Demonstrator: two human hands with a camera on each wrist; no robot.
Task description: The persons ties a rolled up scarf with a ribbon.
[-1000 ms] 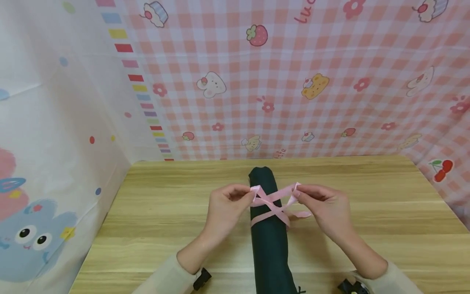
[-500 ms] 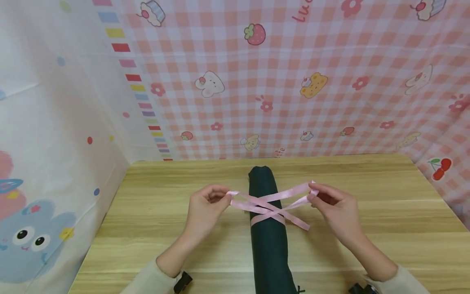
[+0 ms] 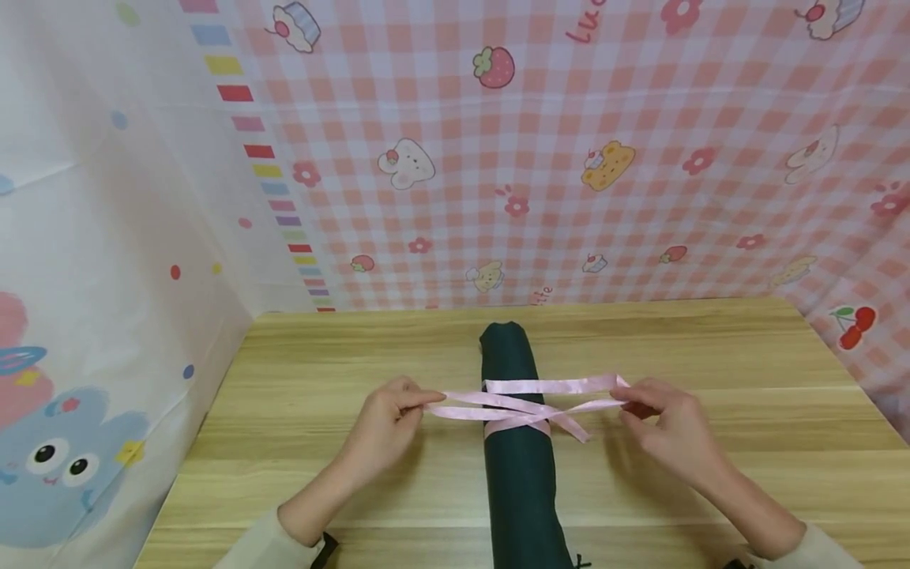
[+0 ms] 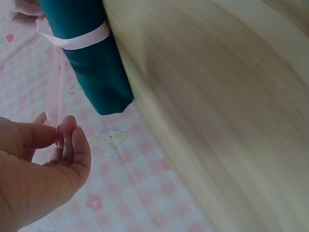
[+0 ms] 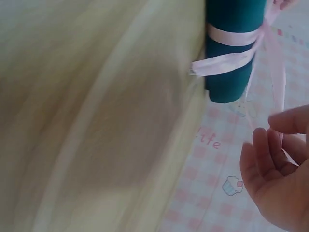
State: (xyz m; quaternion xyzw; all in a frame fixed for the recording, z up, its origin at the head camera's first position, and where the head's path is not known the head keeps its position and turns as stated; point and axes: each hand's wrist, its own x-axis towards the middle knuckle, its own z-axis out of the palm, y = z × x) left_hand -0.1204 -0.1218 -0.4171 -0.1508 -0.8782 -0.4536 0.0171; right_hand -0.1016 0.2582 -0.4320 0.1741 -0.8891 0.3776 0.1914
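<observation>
A dark green cloth roll (image 3: 521, 490) lies lengthwise on the wooden table, with a pink ribbon (image 3: 498, 427) wrapped round its upper part. To the left of the roll, my left hand (image 3: 387, 423) pinches a loop of the ribbon between thumb and fingers. On the other side my right hand (image 3: 671, 423) pinches a second loop. Both loops stretch out sideways from a crossing on top of the roll. One loose ribbon end hangs to the lower right of the crossing; another lies across the roll above it. In the left wrist view the ribbon (image 4: 55, 92) runs taut from my fingertips.
The wooden table (image 3: 306, 474) reaches back to a pink checked cloth (image 3: 455, 205) hung behind it. A white printed cloth (image 3: 92, 261) hangs at the left. A small dark tie (image 3: 581, 562) sticks out from the roll's near right side.
My hands have drawn apart, left hand to the left and right hand to the right. The ribbon loops are longer and flatter, and the crossing has tightened over the roll.
</observation>
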